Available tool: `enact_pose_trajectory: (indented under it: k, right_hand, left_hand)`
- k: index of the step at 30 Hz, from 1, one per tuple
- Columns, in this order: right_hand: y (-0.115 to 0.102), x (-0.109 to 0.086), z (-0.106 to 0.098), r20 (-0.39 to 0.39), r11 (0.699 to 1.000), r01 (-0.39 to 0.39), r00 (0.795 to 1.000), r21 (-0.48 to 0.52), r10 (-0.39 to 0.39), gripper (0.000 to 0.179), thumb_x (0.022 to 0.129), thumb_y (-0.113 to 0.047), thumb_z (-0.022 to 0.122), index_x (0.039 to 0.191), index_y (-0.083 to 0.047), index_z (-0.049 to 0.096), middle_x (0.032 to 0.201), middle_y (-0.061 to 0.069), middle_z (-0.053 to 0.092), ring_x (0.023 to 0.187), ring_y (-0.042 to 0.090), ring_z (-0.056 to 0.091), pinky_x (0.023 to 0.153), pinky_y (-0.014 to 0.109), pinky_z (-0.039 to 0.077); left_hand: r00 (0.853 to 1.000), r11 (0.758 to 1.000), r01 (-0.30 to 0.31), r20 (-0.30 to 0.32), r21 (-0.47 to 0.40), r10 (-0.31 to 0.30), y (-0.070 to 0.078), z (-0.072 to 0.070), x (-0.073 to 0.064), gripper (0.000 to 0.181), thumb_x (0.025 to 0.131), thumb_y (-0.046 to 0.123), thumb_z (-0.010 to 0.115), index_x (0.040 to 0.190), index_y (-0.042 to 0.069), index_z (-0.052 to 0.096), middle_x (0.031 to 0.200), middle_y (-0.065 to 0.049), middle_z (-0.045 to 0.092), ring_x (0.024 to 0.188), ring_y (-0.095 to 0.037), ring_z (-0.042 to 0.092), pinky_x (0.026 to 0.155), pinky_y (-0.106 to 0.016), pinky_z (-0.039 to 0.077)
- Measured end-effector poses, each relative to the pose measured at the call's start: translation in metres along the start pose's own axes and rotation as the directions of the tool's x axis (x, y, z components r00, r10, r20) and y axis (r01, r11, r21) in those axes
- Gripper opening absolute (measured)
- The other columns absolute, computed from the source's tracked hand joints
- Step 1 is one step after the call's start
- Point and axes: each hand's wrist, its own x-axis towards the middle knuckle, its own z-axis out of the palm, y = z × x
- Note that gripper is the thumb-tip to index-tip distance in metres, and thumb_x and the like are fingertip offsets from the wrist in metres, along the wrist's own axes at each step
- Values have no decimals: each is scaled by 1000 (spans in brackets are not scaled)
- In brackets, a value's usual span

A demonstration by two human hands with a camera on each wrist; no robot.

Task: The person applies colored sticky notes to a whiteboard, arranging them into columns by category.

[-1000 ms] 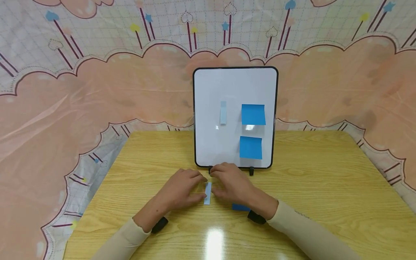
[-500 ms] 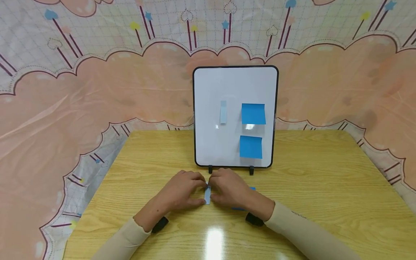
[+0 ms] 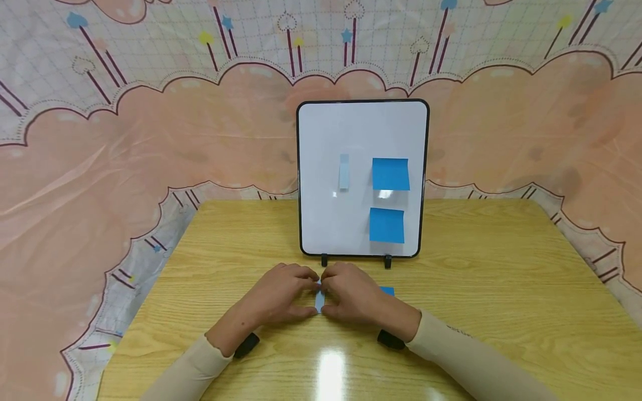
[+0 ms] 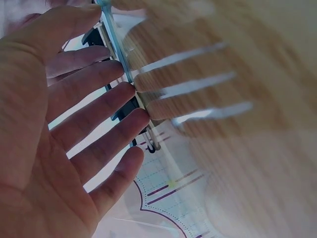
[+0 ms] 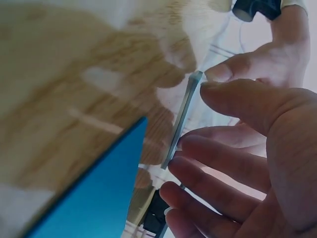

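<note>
A narrow pale-blue strip (image 3: 320,301) lies on the wooden table between my two hands. My left hand (image 3: 283,292) is at its left edge, thumb by the near end and index fingertip by the far end. Opposite it, my right hand (image 3: 353,292) touches the right edge in the same way. In the left wrist view the fingers (image 4: 99,109) are fairly straight, with their tips along the strip. The right wrist view shows the strip (image 5: 183,119) edge-on, flared at the thumb end. A blue sticky note (image 3: 388,291) lies partly hidden behind my right forearm.
A whiteboard (image 3: 321,223) stands upright behind the hands on small black feet (image 3: 388,260). Stuck to it are an upper blue note (image 3: 390,174), a lower blue note (image 3: 387,225) and a pale strip (image 3: 344,171). A printed cloth (image 3: 225,139) hangs behind the table.
My right hand has moved slightly down and left, closing in on the strip's right edge. The left hand's fingertips have come up to its left edge. The strip stays in place.
</note>
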Motion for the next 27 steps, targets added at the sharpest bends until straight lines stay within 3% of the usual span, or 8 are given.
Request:
enact_pose_trajectory:
  k: [7, 27]
  right_hand:
    - [-1, 0, 0, 29, 1000, -15, 999, 12, 15, 32, 85, -36, 89, 105, -13, 82, 117, 2, 70, 109, 21, 64, 97, 38, 54]
    - [-2, 0, 3, 17, 1000, -22, 1000, 4, 22, 21, 89, -31, 85, 101, -14, 83, 117, 2, 70, 108, 21, 65, 97, 38, 55]
  left_hand:
    - [1000, 1000, -12, 6, -10, 12, -1, 0, 0, 42, 92, 44, 81, 126, 19, 79, 130, 2, 71, 122, -19, 65, 102, -47, 53]
    - [1000, 999, -19, 16, -51, 20, -3, -2, 0, 41, 93, 43, 81, 125, 18, 79, 132, 0, 70, 122, -21, 66, 104, -47, 53]
